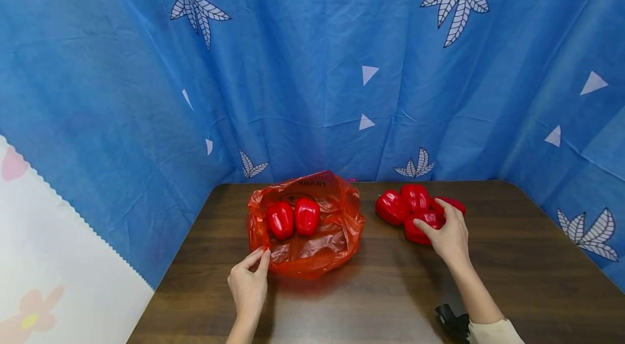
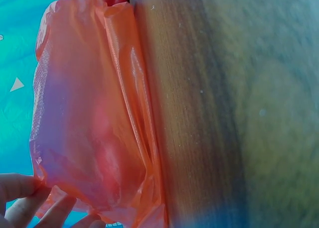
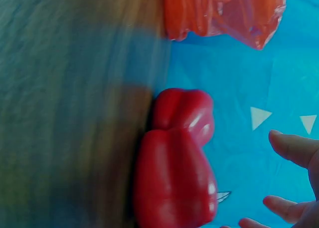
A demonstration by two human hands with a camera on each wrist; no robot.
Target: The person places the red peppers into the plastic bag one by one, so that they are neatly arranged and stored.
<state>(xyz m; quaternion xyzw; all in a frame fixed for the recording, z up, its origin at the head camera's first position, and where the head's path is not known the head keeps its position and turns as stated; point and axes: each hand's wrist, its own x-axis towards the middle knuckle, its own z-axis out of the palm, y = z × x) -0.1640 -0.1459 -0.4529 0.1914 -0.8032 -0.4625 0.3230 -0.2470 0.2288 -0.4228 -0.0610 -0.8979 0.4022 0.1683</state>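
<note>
An orange-red plastic bag (image 1: 312,269) stands with its mouth spread wide on the table. Inside it, two glossy red bell peppers (image 1: 307,217) lie side by side at the back. My left hand (image 1: 248,284) pinches the bag's near-left rim between thumb and fingers; the left wrist view shows the fingers at the film (image 2: 79,113). Over to the right, several more red bell peppers (image 1: 392,206) sit in a cluster. My right hand (image 1: 451,238) hovers over the nearest pepper (image 1: 420,229), thumb and fingers spread apart. A gap shows between hand and peppers (image 3: 174,178) in the right wrist view.
Dark wood-grain table (image 1: 361,300) lies under everything. A blue patterned curtain (image 1: 312,89) hangs behind and along the sides. Near my right forearm is a small black object (image 1: 451,322), partly hidden. White patterned cloth (image 1: 58,257) covers the left side.
</note>
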